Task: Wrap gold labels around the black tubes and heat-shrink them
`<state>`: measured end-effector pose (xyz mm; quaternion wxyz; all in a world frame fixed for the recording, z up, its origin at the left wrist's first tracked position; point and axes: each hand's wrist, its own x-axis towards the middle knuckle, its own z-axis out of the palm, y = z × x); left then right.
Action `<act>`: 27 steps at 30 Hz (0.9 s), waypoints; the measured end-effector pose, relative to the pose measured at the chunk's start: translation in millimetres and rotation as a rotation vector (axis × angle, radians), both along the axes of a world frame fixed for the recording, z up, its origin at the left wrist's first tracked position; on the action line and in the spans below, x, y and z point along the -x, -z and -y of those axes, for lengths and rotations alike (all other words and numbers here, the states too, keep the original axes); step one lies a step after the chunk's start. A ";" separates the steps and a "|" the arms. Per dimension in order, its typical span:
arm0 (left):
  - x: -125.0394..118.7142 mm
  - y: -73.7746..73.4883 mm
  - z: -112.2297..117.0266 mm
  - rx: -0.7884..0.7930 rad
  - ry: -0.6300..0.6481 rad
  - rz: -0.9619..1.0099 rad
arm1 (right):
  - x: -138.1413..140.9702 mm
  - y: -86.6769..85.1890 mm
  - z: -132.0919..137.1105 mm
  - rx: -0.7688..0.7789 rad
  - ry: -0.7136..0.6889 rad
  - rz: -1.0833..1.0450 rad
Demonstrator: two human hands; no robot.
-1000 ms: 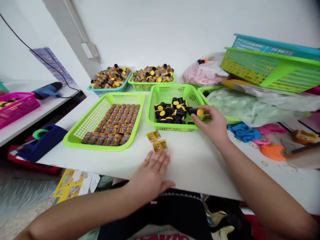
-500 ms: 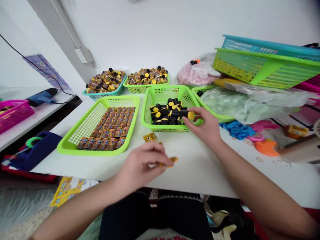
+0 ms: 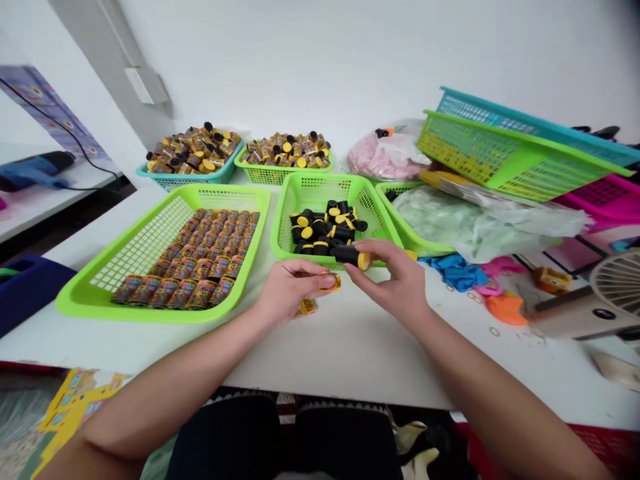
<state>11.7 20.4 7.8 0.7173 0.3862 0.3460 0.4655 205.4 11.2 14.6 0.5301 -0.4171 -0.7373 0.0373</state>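
Between the fingers of my right hand (image 3: 395,273) is a small black canister with a yellow cap (image 3: 353,256), lying on its side in the air near the front rim of a green basket (image 3: 333,180). More black canisters (image 3: 320,230) with yellow caps lie loose in that basket. My left hand (image 3: 295,287) pinches a small yellow printed sleeve (image 3: 330,283), just left of the canister and apart from it. A flat yellow printed piece (image 3: 307,307) rests on the table below my left hand, partly hidden by it.
On the left, a green basket (image 3: 80,297) holds rows of wrapped canisters (image 3: 205,253). Behind stand a blue basket (image 3: 185,181) and another green basket (image 3: 265,175), both heaped. To the right are plastic bags (image 3: 450,213), stacked baskets (image 3: 500,143), balloons (image 3: 457,272) and a fan (image 3: 585,307).
My right hand has brought the canister down and toward me, out past the basket's front rim. My left hand has risen with the sleeve, so the hands are closer. The view has shifted.
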 end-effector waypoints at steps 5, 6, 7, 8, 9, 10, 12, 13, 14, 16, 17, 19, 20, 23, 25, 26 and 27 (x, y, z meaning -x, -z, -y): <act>0.1 3.0 0.4 -0.019 0.029 -0.074 | 6.9 -1.6 8.9 0.088 -0.076 -0.298; -0.4 2.3 0.6 -0.033 0.026 -0.061 | 8.6 -3.1 11.1 0.074 -0.102 -0.347; -0.8 1.5 0.9 -0.046 0.028 -0.045 | 10.3 -4.6 13.6 0.055 -0.128 -0.375; -1.1 0.7 1.0 -0.055 0.029 -0.031 | 12.1 -5.9 16.4 0.034 -0.151 -0.384; -1.4 0.1 1.2 -0.060 0.024 -0.020 | 13.8 -6.9 19.3 0.022 -0.172 -0.377; -1.6 -0.3 1.3 -0.062 0.014 -0.013 | 15.4 -7.2 22.1 0.019 -0.197 -0.360; -1.6 -0.3 1.3 -0.071 -0.001 -0.012 | 18.4 -6.1 26.6 0.028 -0.254 -0.325; -1.5 0.1 1.2 -0.081 -0.004 -0.018 | 19.6 -4.7 28.0 0.038 -0.281 -0.313; -1.4 0.6 1.1 -0.094 -0.005 -0.025 | 20.6 -2.8 28.7 0.051 -0.299 -0.306; -1.0 1.6 1.0 -0.123 -0.006 -0.038 | 21.7 1.5 27.9 0.098 -0.293 -0.302; -0.8 1.8 1.0 -0.135 -0.013 -0.038 | 21.8 3.5 26.6 0.130 -0.271 -0.297; -0.5 1.2 1.3 -0.154 -0.025 -0.018 | 21.0 6.5 22.6 0.199 -0.221 -0.285; -0.5 0.3 1.6 -0.161 -0.026 -0.001 | 20.2 7.3 20.2 0.224 -0.208 -0.287; -0.8 -3.2 2.6 -0.169 0.006 0.063 | 16.4 6.6 12.4 0.297 -0.241 -0.353; -1.3 -4.7 3.1 -0.165 0.037 0.112 | 13.0 4.3 7.9 0.339 -0.292 -0.421; -1.5 -4.8 3.1 -0.168 0.042 0.135 | 11.3 2.9 6.1 0.354 -0.311 -0.445; -1.7 -4.4 2.9 -0.180 0.034 0.156 | 9.5 1.4 4.7 0.366 -0.325 -0.458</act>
